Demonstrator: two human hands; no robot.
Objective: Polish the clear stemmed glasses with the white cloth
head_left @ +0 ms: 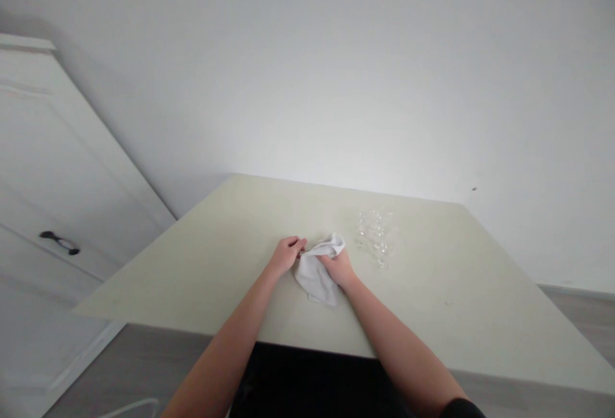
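A white cloth (314, 277) hangs in loose folds just above the near middle of the table. My right hand (340, 267) is closed on it, with the thumb pressed against the fabric and part of the fingers covered by it. At the cloth's left edge, my left hand (287, 253) has its fingers curled into a pinch. Whatever lies between those fingertips is too small to make out. To the right of my hands, several small clear, shiny pieces (377, 235) lie in a loose cluster on the table.
The pale table (446, 264) reaches back to a white wall (336, 72). On the left stands a white cabinet (62, 181) with a dark handle (59, 242). A pale cable (129, 406) shows at the lower left, over the grey floor (158, 354).
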